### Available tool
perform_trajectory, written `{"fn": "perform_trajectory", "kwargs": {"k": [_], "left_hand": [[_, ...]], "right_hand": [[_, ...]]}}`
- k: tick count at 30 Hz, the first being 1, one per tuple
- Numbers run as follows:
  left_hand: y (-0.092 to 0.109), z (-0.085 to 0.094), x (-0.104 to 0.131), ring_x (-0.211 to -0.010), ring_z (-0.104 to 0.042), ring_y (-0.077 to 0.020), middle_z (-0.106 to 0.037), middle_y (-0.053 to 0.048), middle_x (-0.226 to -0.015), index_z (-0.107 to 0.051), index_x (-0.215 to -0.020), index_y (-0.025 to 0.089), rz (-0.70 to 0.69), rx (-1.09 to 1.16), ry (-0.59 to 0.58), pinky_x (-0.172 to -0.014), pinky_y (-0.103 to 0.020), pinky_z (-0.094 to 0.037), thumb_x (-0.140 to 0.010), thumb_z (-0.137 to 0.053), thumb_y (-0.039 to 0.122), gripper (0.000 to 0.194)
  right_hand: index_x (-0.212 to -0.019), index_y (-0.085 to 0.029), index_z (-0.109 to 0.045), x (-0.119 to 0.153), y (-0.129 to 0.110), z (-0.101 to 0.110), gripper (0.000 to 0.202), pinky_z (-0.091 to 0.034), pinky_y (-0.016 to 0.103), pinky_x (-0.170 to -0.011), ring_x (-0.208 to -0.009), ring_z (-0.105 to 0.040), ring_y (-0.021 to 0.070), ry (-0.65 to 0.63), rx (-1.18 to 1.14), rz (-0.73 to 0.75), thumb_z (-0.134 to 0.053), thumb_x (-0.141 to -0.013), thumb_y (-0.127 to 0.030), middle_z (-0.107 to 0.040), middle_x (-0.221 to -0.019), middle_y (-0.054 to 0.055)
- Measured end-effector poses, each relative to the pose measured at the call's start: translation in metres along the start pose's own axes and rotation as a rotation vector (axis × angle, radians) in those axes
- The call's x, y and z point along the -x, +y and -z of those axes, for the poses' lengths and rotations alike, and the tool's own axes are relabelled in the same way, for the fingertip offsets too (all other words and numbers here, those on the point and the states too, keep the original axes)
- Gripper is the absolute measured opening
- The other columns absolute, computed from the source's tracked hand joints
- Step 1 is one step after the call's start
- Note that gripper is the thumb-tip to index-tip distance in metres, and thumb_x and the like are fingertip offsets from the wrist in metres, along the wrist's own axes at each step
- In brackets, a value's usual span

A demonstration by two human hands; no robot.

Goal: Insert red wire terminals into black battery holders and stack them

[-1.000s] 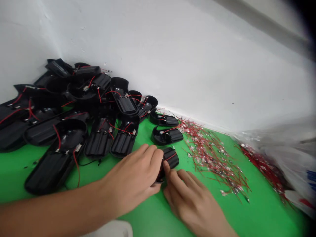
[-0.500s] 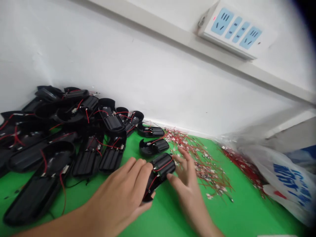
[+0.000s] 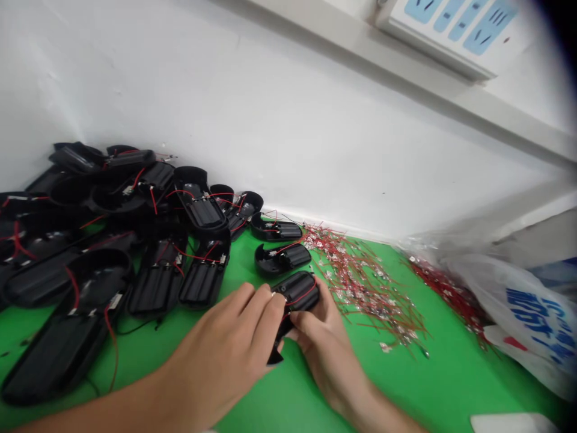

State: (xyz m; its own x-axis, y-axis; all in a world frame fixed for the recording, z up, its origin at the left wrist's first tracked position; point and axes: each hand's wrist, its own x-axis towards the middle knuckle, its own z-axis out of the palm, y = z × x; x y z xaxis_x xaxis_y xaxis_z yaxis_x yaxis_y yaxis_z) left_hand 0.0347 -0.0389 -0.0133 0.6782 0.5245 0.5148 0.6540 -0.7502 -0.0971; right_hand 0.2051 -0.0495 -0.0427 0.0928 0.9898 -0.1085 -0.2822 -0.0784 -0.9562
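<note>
A black plastic housing [image 3: 295, 288] with a red wire across its ribbed part is held between both hands above the green surface. Fingers of my left hand [image 3: 229, 337] wrap over its lower left part and hide much of it. Around its right side curls my right hand [image 3: 327, 340], with the thumb pressed near the red wire. Just beyond the held piece, two similar housings lie on the green surface, the nearer one [image 3: 283, 257] on its own. A scattered heap of red wires with small metal contacts [image 3: 365, 285] is right of my right hand.
Many black housings [image 3: 157, 264] with red wires are piled at the left against the white wall [image 3: 270, 120]. At the right lie a bundle of red wires [image 3: 446, 294] and a printed plastic bag [image 3: 518, 300]. A socket strip [image 3: 451, 36] sits at upper right.
My right hand has closed from spread fingers onto the right side of the housing. My left hand keeps its hold. The camera view has shifted slightly.
</note>
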Motion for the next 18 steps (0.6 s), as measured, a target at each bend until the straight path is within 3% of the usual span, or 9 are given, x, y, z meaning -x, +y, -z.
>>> {"fn": "perform_trajectory", "kwargs": {"k": [4,8,12,15,18], "left_hand": [[0.003,-0.001,0.000,-0.094,-0.071,-0.0310,-0.073,-0.017,-0.107,-0.047,-0.124,0.004,0.000,-0.016,0.013,-0.081,-0.042,-0.055,-0.097,-0.040,0.010,0.029],[0.004,-0.003,0.001,-0.095,-0.070,-0.0310,-0.072,-0.017,-0.109,-0.047,-0.125,0.004,0.006,-0.002,0.008,-0.083,-0.042,-0.055,-0.100,-0.036,0.011,0.029],[0.007,-0.002,0.002,-0.096,-0.069,-0.0306,-0.071,-0.017,-0.109,-0.048,-0.124,0.004,0.022,0.016,-0.008,-0.085,-0.042,-0.056,-0.097,-0.046,0.012,0.029],[0.007,0.001,0.003,-0.095,-0.068,-0.0306,-0.070,-0.016,-0.109,-0.049,-0.123,0.004,0.034,0.049,-0.010,-0.082,-0.041,-0.058,-0.089,-0.062,0.017,0.039],[-0.003,0.007,0.000,-0.095,-0.065,-0.0312,-0.068,-0.014,-0.108,-0.050,-0.125,0.006,0.059,0.098,-0.060,-0.078,-0.041,-0.059,-0.082,-0.069,0.020,0.049]], "right_hand": [[-0.116,-0.023,-0.050,0.000,-0.001,0.000,0.047,-0.059,0.037,-0.086,-0.085,-0.063,0.0186,0.052,0.058,0.016,-0.066,-0.072,-0.022,-0.062,-0.099,0.003],[-0.115,-0.022,-0.050,0.000,0.000,0.001,0.047,-0.058,0.035,-0.084,-0.081,-0.061,0.0171,0.077,0.090,0.040,-0.065,-0.071,-0.022,-0.061,-0.096,0.001],[-0.116,-0.022,-0.052,0.003,0.004,0.001,0.049,-0.057,0.033,-0.083,-0.082,-0.061,0.0174,0.083,0.078,0.037,-0.069,-0.070,-0.023,-0.064,-0.097,0.001],[-0.118,-0.025,-0.055,0.003,0.002,0.002,0.051,-0.057,0.030,-0.079,-0.086,-0.062,0.0181,0.068,0.060,-0.040,-0.073,-0.071,-0.022,-0.065,-0.098,0.001],[-0.120,-0.026,-0.058,-0.004,-0.006,0.011,0.051,-0.060,0.032,-0.072,-0.091,-0.064,0.0218,0.019,0.015,-0.128,-0.080,-0.074,-0.033,-0.067,-0.101,0.003]]}}
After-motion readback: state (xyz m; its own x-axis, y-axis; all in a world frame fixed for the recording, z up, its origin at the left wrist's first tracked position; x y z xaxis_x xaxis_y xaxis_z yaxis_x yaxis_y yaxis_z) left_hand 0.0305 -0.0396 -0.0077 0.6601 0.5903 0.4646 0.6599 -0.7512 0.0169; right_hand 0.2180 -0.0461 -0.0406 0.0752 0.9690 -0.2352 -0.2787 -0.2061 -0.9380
